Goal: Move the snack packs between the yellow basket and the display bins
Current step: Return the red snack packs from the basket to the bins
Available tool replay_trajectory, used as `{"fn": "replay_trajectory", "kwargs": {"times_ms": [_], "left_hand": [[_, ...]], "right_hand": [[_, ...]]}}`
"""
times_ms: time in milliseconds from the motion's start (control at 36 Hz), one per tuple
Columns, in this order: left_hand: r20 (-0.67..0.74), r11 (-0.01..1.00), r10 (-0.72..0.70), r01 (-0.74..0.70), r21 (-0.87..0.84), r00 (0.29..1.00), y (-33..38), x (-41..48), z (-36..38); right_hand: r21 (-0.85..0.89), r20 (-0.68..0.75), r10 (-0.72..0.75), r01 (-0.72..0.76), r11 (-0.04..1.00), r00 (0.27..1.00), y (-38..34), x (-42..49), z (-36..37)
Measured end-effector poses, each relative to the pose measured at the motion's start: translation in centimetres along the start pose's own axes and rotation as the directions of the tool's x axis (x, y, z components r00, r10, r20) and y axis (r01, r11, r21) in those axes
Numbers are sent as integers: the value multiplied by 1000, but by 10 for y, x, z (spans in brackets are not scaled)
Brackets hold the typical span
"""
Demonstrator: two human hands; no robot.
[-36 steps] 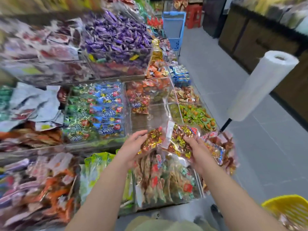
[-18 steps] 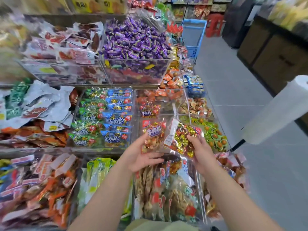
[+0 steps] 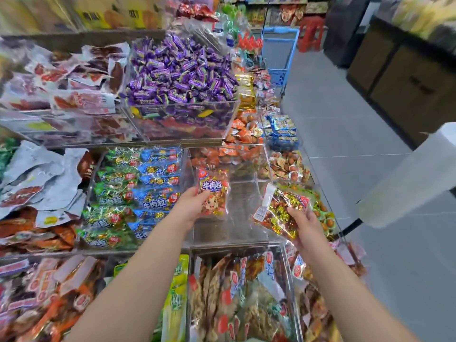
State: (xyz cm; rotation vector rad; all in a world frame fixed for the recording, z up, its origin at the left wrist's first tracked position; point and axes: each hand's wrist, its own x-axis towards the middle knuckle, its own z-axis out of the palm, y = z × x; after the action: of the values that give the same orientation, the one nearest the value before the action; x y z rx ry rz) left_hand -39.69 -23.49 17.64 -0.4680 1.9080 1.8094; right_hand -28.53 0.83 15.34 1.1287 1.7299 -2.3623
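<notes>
**A:** What is found nearest, on this side of the clear bin (image 3: pixel 237 230)?

**B:** A bin of brown dried snacks (image 3: pixel 237 297) is set just in front of it, and two bare forearms are stretched over that bin.

**A:** How are the hands held?

**B:** The left hand (image 3: pixel 191 206) is curled round the first snack pack (image 3: pixel 213 191). This reddish pack, printed with a cartoon face, is gripped at its lower left and held upright over the clear bin. The right hand (image 3: pixel 302 223) is closed on the second snack pack (image 3: pixel 281 211), which is filled with gold-wrapped pieces. It is pinched at its lower corner and held tilted above the clear bin's right edge. The two packs are kept apart.

**A:** What is seen at the clear bin's far end?

**B:** Orange packs (image 3: pixel 229 154) are piled there, but whether they lie inside it cannot be told.

**A:** And to its left and right?

**B:** Blue and green packs (image 3: pixel 138 193) are stacked in the bin to its left. A white roll (image 3: pixel 407 178) is seen well off to its right.

**A:** And beyond it?

**B:** Purple sweets (image 3: pixel 180 72) are heaped in a raised bin behind it. Farther still, a blue basket (image 3: pixel 280 58) is stood on the floor.
</notes>
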Motion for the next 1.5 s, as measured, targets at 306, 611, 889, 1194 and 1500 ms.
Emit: {"fn": "replay_trajectory", "kwargs": {"times_ms": [306, 611, 889, 1194, 1500], "left_hand": [[-157, 992, -8, 27, 123, 988, -9, 71, 47], [-384, 902, 74, 102, 419, 921, -30, 126, 49], [247, -162, 295, -207, 965, 923, -56, 134, 82], [235, -439, 275, -96, 893, 932, -47, 161, 52], [446, -816, 103, -180, 549, 889, -27, 172, 52]], "right_hand": [[-10, -26, -15, 15, 1000, 1000, -10, 30, -10], [-70, -106, -62, 55, 996, 992, -9, 54, -32], [-3, -35, -45, 45, 999, 998, -14, 56, -33], [-2, -34, -19, 19, 1000, 999, -20, 53, -30], [-12, -57, -14, 13, 1000, 998, -22, 54, -23]]}}
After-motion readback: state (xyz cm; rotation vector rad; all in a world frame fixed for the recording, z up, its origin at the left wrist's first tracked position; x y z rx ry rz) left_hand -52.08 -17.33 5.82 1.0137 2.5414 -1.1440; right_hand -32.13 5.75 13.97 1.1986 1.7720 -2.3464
